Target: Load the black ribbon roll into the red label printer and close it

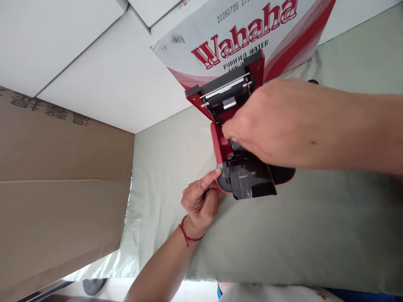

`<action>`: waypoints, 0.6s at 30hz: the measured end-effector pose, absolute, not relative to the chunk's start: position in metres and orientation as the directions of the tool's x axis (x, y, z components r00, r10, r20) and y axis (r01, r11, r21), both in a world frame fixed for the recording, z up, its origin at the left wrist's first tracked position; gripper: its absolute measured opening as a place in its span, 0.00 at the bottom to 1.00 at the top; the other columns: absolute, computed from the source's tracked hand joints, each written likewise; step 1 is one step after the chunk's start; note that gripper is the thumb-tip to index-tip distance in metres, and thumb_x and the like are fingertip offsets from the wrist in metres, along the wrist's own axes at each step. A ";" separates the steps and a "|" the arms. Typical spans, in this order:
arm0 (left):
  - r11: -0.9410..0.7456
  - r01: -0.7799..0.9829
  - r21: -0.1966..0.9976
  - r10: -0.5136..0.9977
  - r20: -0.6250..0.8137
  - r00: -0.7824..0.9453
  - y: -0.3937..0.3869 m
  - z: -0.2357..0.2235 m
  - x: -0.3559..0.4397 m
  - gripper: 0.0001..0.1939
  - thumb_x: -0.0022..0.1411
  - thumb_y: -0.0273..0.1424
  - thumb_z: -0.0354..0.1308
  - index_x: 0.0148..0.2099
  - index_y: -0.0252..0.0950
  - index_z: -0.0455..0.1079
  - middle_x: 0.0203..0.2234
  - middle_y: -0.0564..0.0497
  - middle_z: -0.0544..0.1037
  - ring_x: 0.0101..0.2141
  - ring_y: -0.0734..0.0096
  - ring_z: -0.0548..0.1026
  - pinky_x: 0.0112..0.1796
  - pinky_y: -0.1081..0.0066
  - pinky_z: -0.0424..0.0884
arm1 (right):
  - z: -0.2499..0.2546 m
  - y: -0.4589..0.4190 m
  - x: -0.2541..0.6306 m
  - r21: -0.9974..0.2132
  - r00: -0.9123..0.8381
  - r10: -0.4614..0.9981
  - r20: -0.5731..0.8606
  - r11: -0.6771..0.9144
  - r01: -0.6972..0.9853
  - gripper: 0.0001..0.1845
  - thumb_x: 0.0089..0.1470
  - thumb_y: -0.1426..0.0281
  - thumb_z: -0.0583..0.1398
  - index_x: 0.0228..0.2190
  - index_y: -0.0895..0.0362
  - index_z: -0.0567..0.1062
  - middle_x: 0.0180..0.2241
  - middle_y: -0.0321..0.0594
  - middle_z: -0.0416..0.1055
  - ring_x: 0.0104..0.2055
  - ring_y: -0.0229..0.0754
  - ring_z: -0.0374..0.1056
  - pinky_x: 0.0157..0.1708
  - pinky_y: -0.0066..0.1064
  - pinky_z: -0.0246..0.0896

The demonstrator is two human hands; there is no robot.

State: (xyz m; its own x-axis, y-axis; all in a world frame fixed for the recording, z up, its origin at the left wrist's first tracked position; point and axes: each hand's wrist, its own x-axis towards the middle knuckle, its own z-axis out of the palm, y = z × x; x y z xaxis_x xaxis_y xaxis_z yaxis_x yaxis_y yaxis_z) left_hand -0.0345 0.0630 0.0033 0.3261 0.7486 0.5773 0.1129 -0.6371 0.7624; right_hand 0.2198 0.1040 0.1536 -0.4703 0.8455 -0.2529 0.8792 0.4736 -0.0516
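Note:
A red and black label printer [223,147] lies on the cloth with its lid [231,82] tipped up, showing a roller and metal bars. Black glossy film [252,178] hangs out over its front edge. My left hand [201,199] is at the printer's front left corner, index finger on the grey part and the other fingers curled in against the side. Over the printer's inside is my right hand [267,121], closed, its fingertips down in the opening beside the film. What those fingertips hold is hidden behind the hand.
Behind the printer stands a white and red Wahaha water carton [245,37], close to the raised lid. A brown cardboard box [63,188] takes up the left side. White panels [94,71] rise at the back. Greenish cloth [315,230] covers the surface.

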 end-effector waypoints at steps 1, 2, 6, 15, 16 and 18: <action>-0.654 0.102 0.750 0.733 0.594 0.330 0.064 0.004 -0.033 0.29 0.69 0.16 0.54 0.65 0.43 0.80 0.23 0.59 0.77 0.21 0.83 0.72 0.26 0.82 0.71 | 0.151 0.109 0.217 -0.010 -0.442 0.872 -0.211 0.450 0.893 0.11 0.61 0.77 0.59 0.42 0.55 0.80 0.38 0.42 0.78 0.40 0.50 0.75 0.38 0.41 0.66; -0.665 0.093 0.741 0.721 0.605 0.337 0.064 0.004 -0.032 0.30 0.69 0.15 0.53 0.66 0.43 0.79 0.24 0.59 0.76 0.21 0.83 0.71 0.26 0.82 0.71 | 0.146 0.113 0.217 -0.011 -0.451 0.872 -0.192 0.457 0.889 0.12 0.63 0.77 0.57 0.42 0.56 0.80 0.37 0.42 0.79 0.40 0.49 0.76 0.38 0.41 0.65; -0.668 0.091 0.738 0.710 0.598 0.372 0.064 0.005 -0.029 0.32 0.70 0.14 0.53 0.68 0.43 0.76 0.26 0.59 0.78 0.22 0.83 0.71 0.28 0.81 0.72 | 0.126 0.119 0.221 -0.002 -0.512 0.816 -0.268 0.531 0.847 0.09 0.65 0.72 0.61 0.42 0.58 0.82 0.41 0.44 0.82 0.45 0.50 0.75 0.42 0.40 0.64; -0.688 0.087 0.721 0.681 0.600 0.419 0.064 0.005 -0.028 0.32 0.71 0.15 0.53 0.72 0.41 0.70 0.29 0.57 0.80 0.23 0.82 0.72 0.30 0.81 0.73 | 0.133 0.126 0.210 0.011 -0.378 0.853 -0.360 0.409 0.912 0.08 0.62 0.68 0.67 0.39 0.59 0.84 0.39 0.45 0.82 0.44 0.51 0.76 0.38 0.39 0.64; -0.690 0.098 0.717 0.681 0.597 0.424 0.063 0.003 -0.030 0.32 0.72 0.15 0.53 0.73 0.41 0.69 0.29 0.57 0.80 0.24 0.82 0.72 0.31 0.80 0.73 | 0.134 0.128 0.209 0.008 -0.384 0.851 -0.358 0.414 0.910 0.08 0.62 0.67 0.68 0.38 0.60 0.84 0.39 0.46 0.82 0.44 0.52 0.76 0.39 0.39 0.65; -0.695 0.115 0.710 0.678 0.594 0.433 0.063 -0.001 -0.032 0.32 0.72 0.17 0.56 0.74 0.42 0.67 0.30 0.57 0.79 0.24 0.80 0.71 0.30 0.79 0.72 | 0.137 0.129 0.209 -0.019 -0.415 0.840 -0.348 0.437 0.899 0.07 0.62 0.68 0.67 0.37 0.60 0.84 0.38 0.47 0.82 0.44 0.52 0.76 0.39 0.40 0.67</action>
State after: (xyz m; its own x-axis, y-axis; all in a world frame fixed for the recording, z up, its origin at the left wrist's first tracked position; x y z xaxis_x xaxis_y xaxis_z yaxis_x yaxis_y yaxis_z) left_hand -0.0322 0.0626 -0.0007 0.4329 0.6783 0.5937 0.1147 -0.6947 0.7101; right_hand 0.2091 0.1293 0.1367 -0.4153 0.8403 -0.3484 0.8995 0.4366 -0.0192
